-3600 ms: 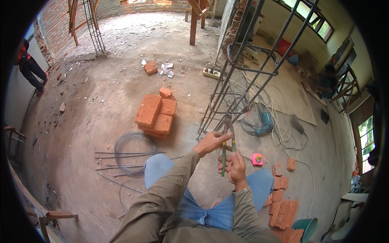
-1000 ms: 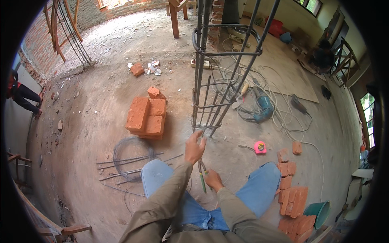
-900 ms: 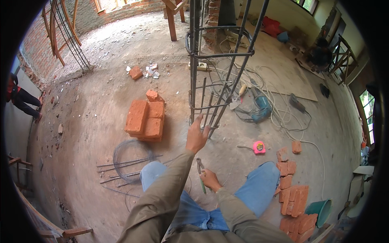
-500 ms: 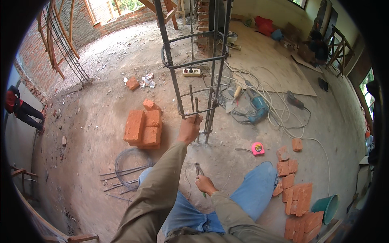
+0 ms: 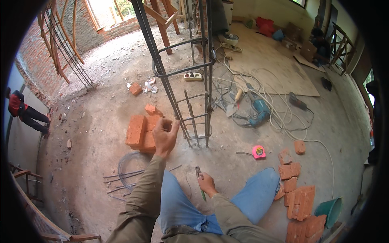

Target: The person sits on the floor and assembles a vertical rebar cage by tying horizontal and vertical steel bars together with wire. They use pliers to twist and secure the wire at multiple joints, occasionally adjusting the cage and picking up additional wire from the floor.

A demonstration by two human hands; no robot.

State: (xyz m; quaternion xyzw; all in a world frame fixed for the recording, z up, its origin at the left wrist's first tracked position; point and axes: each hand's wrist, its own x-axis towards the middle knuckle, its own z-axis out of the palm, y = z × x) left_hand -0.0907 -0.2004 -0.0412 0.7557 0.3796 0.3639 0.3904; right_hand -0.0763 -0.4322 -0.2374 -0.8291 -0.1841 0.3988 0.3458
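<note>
A column cage of steel rebar (image 5: 165,88) with square stirrups rises from the floor in front of me, leaning in view. My left hand (image 5: 164,139) is just left of its lower stirrup (image 5: 196,116), fingers curled and thumb drawn in; anything thin between them is too small to make out. Low between my knees, my right hand (image 5: 207,184) grips a pair of pincers (image 5: 198,171) with green handles, jaws pointing at the cage's foot. Behind my left hand stands a small stack of orange bricks (image 5: 135,130).
A wire coil with loose rods (image 5: 123,175) lies at left. Right of the cage are a pink tape measure (image 5: 259,152), a teal power tool (image 5: 260,110), tangled cables (image 5: 279,109) and a trowel (image 5: 235,99). Bricks (image 5: 300,202) and a green bucket (image 5: 329,212) sit near right. Another person (image 5: 26,111) stands far left.
My left hand has come off the cage's lower stirrup and moved left and slightly down. The cage's upper part appears farther left. My right hand still holds the pincers, nearly unmoved.
</note>
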